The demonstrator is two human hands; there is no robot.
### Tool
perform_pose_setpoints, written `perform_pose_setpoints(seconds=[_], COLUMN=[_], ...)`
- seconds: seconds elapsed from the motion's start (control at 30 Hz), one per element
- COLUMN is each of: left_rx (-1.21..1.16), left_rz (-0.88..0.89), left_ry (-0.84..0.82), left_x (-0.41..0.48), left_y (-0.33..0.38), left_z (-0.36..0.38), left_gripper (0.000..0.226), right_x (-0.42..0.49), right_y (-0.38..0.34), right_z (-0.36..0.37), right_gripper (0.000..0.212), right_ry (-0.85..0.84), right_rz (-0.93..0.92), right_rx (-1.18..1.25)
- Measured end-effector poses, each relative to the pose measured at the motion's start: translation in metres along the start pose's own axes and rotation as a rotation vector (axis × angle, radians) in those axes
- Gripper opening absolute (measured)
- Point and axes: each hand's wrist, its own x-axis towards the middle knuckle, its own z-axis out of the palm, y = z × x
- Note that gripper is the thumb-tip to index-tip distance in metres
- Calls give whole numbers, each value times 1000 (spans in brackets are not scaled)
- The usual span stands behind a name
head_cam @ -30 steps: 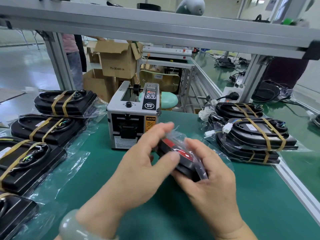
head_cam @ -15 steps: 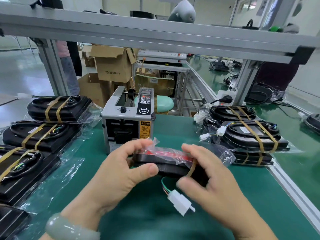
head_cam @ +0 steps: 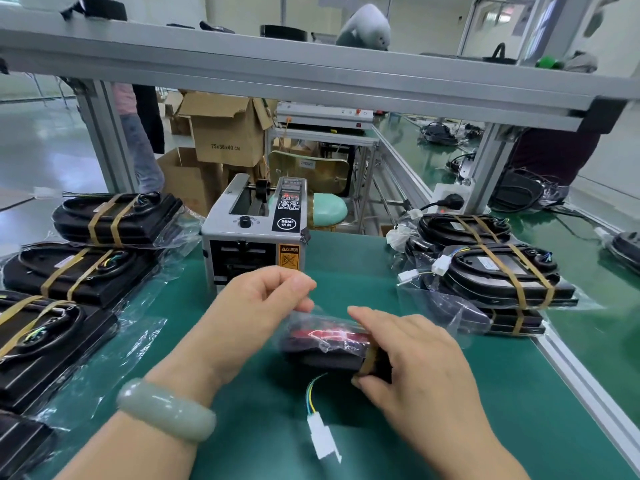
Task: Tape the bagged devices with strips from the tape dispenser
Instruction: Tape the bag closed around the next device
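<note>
1. The bagged device (head_cam: 322,348), black with a red patch under clear plastic, sat low over the green table (head_cam: 502,427) between the two hands. Whether it rested on the mat could not be told.
2. A brown strip of tape (head_cam: 369,358) ran around its right end, just beside the right hand's fingers. Thin wires hung from its near side to a white plug (head_cam: 322,439) close to the camera.
3. The tape dispenser (head_cam: 254,237) stood just behind the left hand, which covered part of its front slot.
4. Taped devices in bags lay in a row on the left (head_cam: 114,218). More were stacked on the right (head_cam: 498,275), well apart from the hands.
5. Cardboard boxes (head_cam: 228,133) stood beyond the table, and a metal beam (head_cam: 311,74) crossed overhead.
6. The left hand (head_cam: 252,306), with a pale green bangle (head_cam: 166,408) on its wrist, had its fingers curled. Its thumb and fingertips pinched the loose plastic at the device's far left corner.
7. The right hand (head_cam: 415,362) gripped the right end, fingers bent over the top and thumb on the near side.
</note>
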Motion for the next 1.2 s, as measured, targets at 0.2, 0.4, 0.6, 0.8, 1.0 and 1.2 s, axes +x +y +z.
perform_pose_setpoints(seconds=[0.2,0.4,0.6,0.8,1.0,1.2], left_rx=[502,328,149,-420,-565,-592], left_rz=[277,62,-26,-399,-550,-591], left_ry=[-115,39,190,615,616,553], left_x=[-4,14,15,21,32,44], left_y=[0,-4,-15,-18,-18,-17], left_z=[-9,10,24,-9,-23,-27], left_gripper=[27,26,14,10,19,18], right_x=[2,4,3,4,4,3], right_y=[-2,-8,-9,-17,-25,-27], right_z=[0,-1,0,4,9,13], right_gripper=[76,88,76,73,77,79], right_ry=[14,-22,-11,23,53,84], right_rz=[30,-85,-125,-15,64,102], right_rx=[37,-21,-12,-17,-44,-59])
